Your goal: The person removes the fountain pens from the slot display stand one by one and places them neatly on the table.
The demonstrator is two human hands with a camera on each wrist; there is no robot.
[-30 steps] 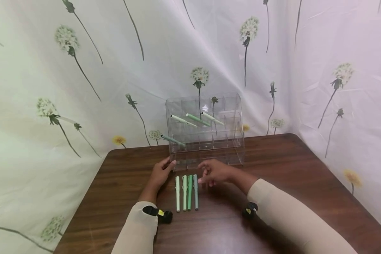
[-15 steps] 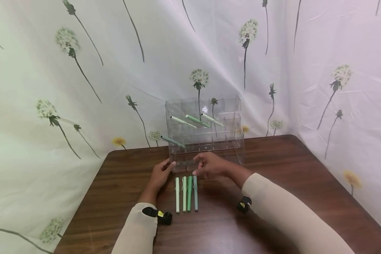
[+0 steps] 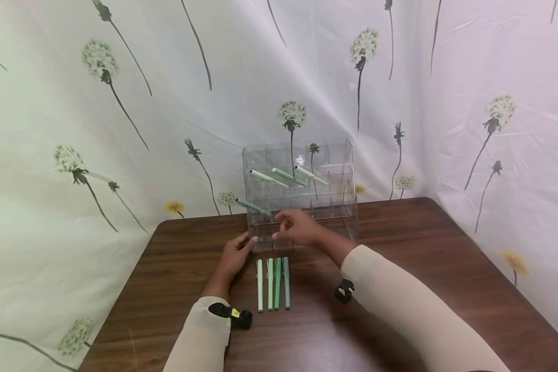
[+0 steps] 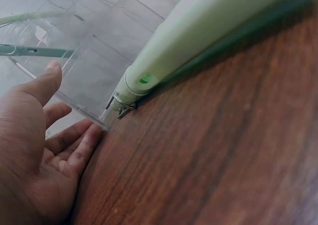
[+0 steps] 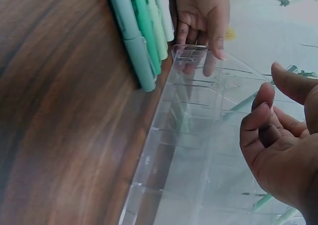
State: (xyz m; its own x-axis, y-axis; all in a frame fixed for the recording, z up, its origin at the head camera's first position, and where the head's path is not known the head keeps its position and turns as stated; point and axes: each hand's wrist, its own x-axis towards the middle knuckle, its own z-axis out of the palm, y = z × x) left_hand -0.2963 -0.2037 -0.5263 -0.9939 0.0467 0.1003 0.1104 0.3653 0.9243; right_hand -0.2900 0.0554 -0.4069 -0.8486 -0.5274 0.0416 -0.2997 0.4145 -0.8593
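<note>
A clear acrylic tiered organizer (image 3: 302,204) with small compartments stands at the back of the table. My left hand (image 3: 234,256) grips its front left corner, thumb (image 4: 47,83) at the side wall and fingers low against the outside. My right hand (image 3: 299,227) hovers before the lower tiers, fingers loosely curled with nothing between them. Just beyond its fingertips a grey-green pen (image 3: 253,207) leans in a left compartment. Higher up sit a pale pen (image 3: 267,177), a green pen (image 3: 289,176) and another pale pen (image 3: 310,174).
Several pens lie side by side before the organizer: pale ones, a bright green pen (image 3: 277,284) and a grey-green pen (image 5: 134,46) on the right. The brown wooden table (image 3: 176,279) meets a curtain (image 3: 167,103) with dandelion prints behind.
My right hand has moved up and left, from beside the grey-green pen on the table to the organizer's lower tiers. My left hand stays at the corner.
</note>
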